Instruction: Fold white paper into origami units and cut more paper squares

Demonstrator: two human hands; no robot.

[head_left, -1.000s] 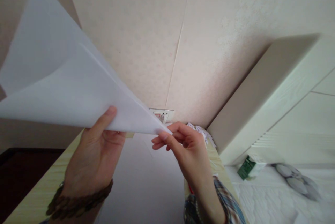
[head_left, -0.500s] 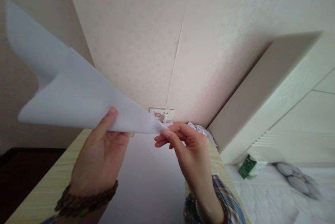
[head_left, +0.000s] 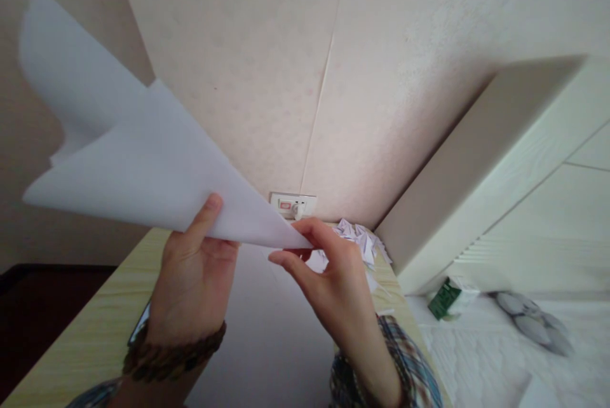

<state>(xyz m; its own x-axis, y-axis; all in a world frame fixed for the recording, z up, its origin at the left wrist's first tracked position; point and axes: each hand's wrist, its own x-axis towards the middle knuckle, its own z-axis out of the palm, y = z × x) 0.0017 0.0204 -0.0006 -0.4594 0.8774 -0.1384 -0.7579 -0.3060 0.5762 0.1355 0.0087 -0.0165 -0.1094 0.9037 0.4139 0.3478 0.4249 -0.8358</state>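
Observation:
A large white sheet of paper (head_left: 143, 147) is rolled into a cone, its wide flaring end at the upper left and its point at the lower right. My left hand (head_left: 197, 274) grips its lower edge, thumb on the near face and fingers beneath. At the pointed end, my right hand (head_left: 328, 262) has its curled fingers around the tip, partly hidden behind the paper. Its thumb stands off the paper, just below the edge. Under both hands lies a white sheet (head_left: 267, 332) on the light wood table (head_left: 90, 312).
Several folded white paper pieces (head_left: 359, 239) lie at the table's back right. A wall socket (head_left: 293, 204) with a plug sits behind. Beside my left wrist, a dark-edged device (head_left: 139, 324) shows partly. A green-and-white box (head_left: 445, 299) rests on the white quilted surface (head_left: 476, 357) at right.
My right thumb has come off the cone's tip and spread below it, while the fingers have shifted around the point. The cone has tilted more steeply, its point slightly lower. My left hand keeps its grip.

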